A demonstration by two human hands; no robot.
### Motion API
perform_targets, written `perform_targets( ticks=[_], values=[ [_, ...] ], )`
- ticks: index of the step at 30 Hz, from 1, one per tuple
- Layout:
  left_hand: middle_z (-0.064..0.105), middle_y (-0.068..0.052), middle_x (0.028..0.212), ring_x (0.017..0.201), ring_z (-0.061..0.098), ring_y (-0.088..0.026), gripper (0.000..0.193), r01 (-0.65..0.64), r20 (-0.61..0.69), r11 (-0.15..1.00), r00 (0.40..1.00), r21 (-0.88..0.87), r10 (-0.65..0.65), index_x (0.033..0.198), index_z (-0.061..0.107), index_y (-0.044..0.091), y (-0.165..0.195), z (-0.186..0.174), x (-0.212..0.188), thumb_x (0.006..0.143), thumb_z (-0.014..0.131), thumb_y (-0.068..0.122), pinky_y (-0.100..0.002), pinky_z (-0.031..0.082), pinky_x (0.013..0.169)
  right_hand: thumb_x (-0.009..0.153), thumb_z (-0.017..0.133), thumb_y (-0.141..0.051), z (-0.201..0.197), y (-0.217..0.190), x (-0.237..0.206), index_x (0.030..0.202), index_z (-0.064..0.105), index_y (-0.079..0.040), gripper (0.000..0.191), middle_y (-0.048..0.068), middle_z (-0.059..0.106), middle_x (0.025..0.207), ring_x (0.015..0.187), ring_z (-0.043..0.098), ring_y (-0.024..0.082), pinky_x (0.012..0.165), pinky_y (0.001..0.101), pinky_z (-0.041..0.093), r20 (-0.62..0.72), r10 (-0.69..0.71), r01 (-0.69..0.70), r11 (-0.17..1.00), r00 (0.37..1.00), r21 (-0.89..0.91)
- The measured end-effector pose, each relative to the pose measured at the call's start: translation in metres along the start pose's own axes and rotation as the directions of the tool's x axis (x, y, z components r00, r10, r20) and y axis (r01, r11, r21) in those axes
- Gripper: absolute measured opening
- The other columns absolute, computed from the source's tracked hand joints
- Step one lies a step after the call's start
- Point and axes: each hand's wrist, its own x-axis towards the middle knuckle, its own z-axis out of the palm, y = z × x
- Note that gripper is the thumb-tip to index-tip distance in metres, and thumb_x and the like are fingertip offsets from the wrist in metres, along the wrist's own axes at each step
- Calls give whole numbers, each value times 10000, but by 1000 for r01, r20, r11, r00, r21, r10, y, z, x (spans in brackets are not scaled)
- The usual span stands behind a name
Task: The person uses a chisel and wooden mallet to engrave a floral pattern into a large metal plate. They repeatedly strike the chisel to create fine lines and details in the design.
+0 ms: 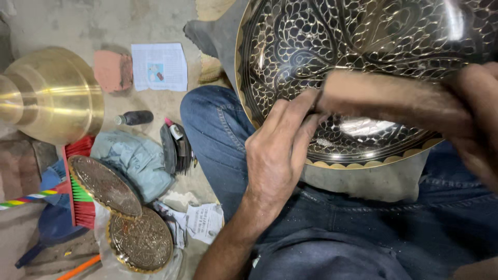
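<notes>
Honestly, left hand pinches the tool tip against the engraved plate; right hand grips the wooden handle. I'd keep strokes short, plate braced on the lap.

We note on the floor: brass bell-shaped vessel, two engraved round plates, small dark bottle, printed paper sheet, possibly a red-bristled brush.

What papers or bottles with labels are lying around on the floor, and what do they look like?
White rectangular printed sheet with a small coloured picture: flat on the floor, upper left.
Crumpled white printed paper: by the blue-jeaned knee, lower middle.
Small dark bottle with pale cap: lying on its side, below the sheet.
</notes>
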Motion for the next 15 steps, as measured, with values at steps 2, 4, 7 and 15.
perform_targets(
  ticks=[2, 4, 7, 15],
  values=[
    [694, -82, 1104, 944, 756, -182, 318, 2, -18, 998, 1000, -59, -4, 1341, 589, 51, -1, 1, -1, 1047, 710, 45, -289, 645, 778, 901, 698, -77, -1, -1, 1, 1307, 568, 22, 438, 189, 679, 1088, 899, 722, 248, 791, 357, 608, -16, -15, 15, 1000, 1000, 17],
    [695, -90, 1121, 956, 759, -187, 325, -7, -18, 998, 1000, -67, 6, 1345, 570, 42, -3, 1, -1, 1051, 709, 38, -291, 647, 795, 896, 702, -68, -3, -3, 2, 1309, 567, 28, 445, 196, 676, 1097, 907, 722, 253, 792, 359, 609, -30, -29, 29, 999, 999, 27],
    [686, -107, 1140, 973, 748, -213, 366, -58, -1, 998, 998, -36, 58, 1376, 543, 32, -7, 1, -1, 1046, 701, 21, -311, 641, 815, 889, 707, -55, -5, -6, 4, 1312, 565, 38, 456, 206, 673, 1112, 918, 722, 261, 793, 362, 611, -72, -45, 49, 997, 996, 52],
    [689, -113, 1122, 991, 750, -214, 332, -57, -16, 998, 998, -35, 56, 1354, 527, 29, -5, 2, -3, 1063, 685, 17, -315, 645, 836, 886, 714, -44, -6, -5, 7, 1319, 561, 44, 467, 211, 671, 1124, 937, 724, 275, 806, 369, 616, -91, -65, 68, 997, 994, 33]
  ],
)
